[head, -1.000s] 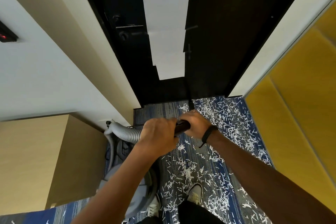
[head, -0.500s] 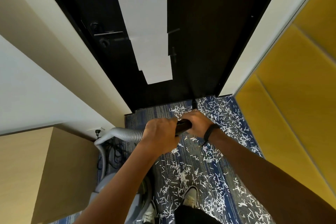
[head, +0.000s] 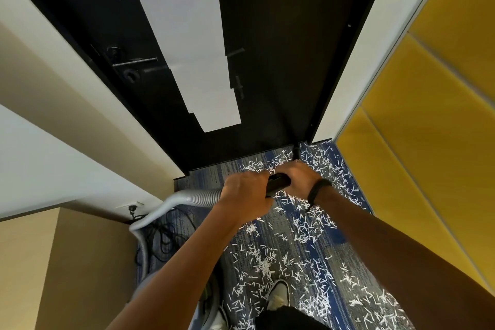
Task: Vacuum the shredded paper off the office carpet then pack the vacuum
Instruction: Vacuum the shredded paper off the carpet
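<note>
both hands are curled round the black plastic wand handle point(head: 278, 184) of the vacuum – the left hand point(head: 245, 194) grips where the ribbed grey hose point(head: 187, 198) joins it, the right hand point(head: 297, 178) grips the far end, a black band point(head: 318, 190) on its wrist. the fingers wrap under and are hidden, and only a short bit of handle shows between the hands. beyond the right hand a thin dark tube point(head: 296, 151) shows against the black door point(head: 281, 48), its nozzle end hard to make out. the hose loops down to the left and passes behind the left forearm; the grey vacuum body point(head: 144, 284) below is mostly covered by that arm and blurred. white shredded paper strips point(head: 308, 228) lie scattered over the blue patterned carpet point(head: 209, 177), thick toward the yellow padded wall panel point(head: 428, 128) on the right. a tangle of black cable point(head: 160, 238) lies beside a wall socket point(head: 131, 208). white paper sheets point(head: 192, 43) are taped on the door. a light shoe point(head: 278, 295) shows at the bottom – the other is cut off.
</note>
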The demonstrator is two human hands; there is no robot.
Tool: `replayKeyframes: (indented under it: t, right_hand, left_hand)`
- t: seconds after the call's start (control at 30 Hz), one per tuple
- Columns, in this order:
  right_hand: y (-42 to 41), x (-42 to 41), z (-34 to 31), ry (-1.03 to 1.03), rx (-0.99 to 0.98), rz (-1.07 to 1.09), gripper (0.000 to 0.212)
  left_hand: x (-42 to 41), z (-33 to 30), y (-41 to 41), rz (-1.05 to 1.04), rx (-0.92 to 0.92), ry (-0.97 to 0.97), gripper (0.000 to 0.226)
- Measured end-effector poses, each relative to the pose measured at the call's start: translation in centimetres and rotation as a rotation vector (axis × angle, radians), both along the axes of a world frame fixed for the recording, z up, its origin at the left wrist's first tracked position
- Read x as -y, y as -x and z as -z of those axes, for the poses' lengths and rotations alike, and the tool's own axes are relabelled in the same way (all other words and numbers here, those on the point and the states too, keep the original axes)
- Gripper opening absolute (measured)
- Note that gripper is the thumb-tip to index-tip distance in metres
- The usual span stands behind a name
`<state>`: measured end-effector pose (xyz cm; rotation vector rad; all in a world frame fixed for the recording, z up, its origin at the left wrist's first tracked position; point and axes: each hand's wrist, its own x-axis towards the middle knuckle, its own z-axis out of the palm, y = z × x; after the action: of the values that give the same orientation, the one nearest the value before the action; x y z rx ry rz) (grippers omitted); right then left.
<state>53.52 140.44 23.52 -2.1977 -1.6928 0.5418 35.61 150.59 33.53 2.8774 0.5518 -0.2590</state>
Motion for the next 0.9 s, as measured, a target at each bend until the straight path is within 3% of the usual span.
replayKeyframes:
  t: [0.13,0.27,0.53,0.77,0.9]
  right_hand:
    - [-1.2,0.6,0.1,0.01,0.007,0.045,0.033]
    - [-2.0,0.8,0.4,0.046,0.006,0.055,0.025]
    - [-0.6,0.2,0.5,0.036,-0.046,0.067,0.03]
    - [1.8,-1.5,-0.6,-0.033,-0.062,0.038,0.044]
    - [3.9,-2.1,-1.0,-0.037,-0.069,-0.009,0.027]
  left_hand:
    - [0.4,0.4,-1.5,-0.001,-0.014,0.012,0.051]
    - [0.8,0.4,-2.8,-0.003,-0.08,0.019,0.052]
    - [0.6,-0.8,-3.4,-0.016,-0.178,-0.009,0.069]
    - [0.0,-1.9,-0.5,-0.021,-0.186,-0.183,0.043]
    - [-0.2,-2.8,2.1,-0.03,-0.183,-0.204,0.042]
